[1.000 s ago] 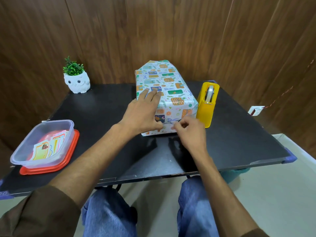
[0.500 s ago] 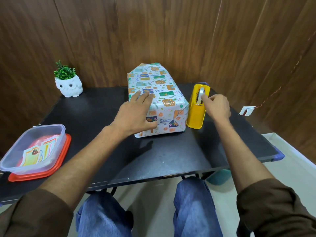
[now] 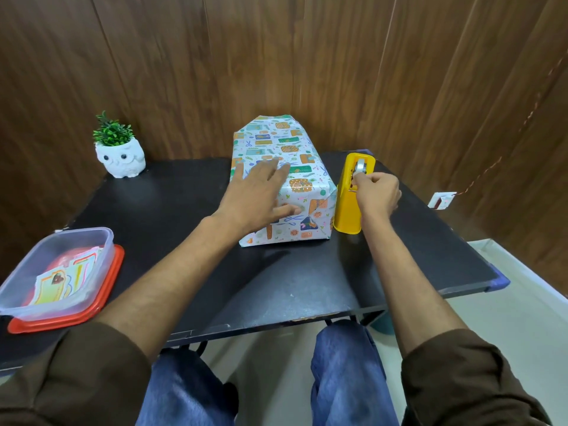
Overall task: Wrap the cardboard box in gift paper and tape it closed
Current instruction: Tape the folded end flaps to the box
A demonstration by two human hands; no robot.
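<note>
One wrapped box (image 3: pixel 282 179), covered in white gift paper printed with orange, green and blue motifs, is seen lying lengthwise near the middle of a black surface (image 3: pixel 307 278), its far end close to a wood-panelled wall (image 3: pixel 276 56). One yellow tape dispenser (image 3: pixel 350 207) is stood upright just beside the box's right side. One white owl-shaped pot (image 3: pixel 120 159) with a green plant is placed at the far left corner, and one clear plastic container (image 3: pixel 58 272) holding printed paper cards is set on one red lid (image 3: pixel 101 299) at the near left edge.

The left hand (image 3: pixel 255 198) is laid open and flat on the box's top, fingers spread, with the thumb pressed against the near end face. The right hand (image 3: pixel 376 193) is curled, its fingertips (image 3: pixel 356 181) pinched at the tape roll atop the dispenser; whether a strip of tape is gripped cannot be told. Two brown sleeves are pushed up the forearms, and two knees in blue jeans are visible beneath the surface.
</note>
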